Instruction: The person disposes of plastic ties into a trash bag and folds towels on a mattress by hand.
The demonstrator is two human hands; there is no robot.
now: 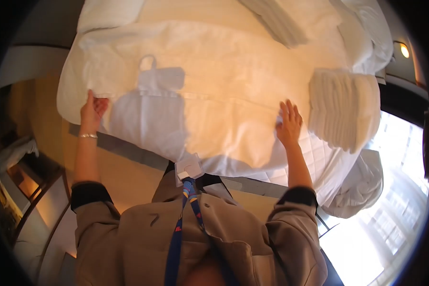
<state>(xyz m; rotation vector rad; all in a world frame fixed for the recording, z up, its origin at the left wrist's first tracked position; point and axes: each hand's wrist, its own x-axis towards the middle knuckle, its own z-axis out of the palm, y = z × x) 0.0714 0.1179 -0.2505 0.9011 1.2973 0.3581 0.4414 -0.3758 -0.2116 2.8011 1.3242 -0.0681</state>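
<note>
White cloth: I see it on the bed, left of the folded stack, with a hemlike line running between my two hands.
Left hand: far left of the folded stack, at that line; fingers bent and close together, though I cannot tell whether they clamp the fabric.
Right hand: just left of the folded stack, on the cloth, fingers slightly apart.
Spread: I judge the cloth largely opened out.
Creases: soft ripples and an uneven near edge show, so I judge it not fully smooth.
</note>
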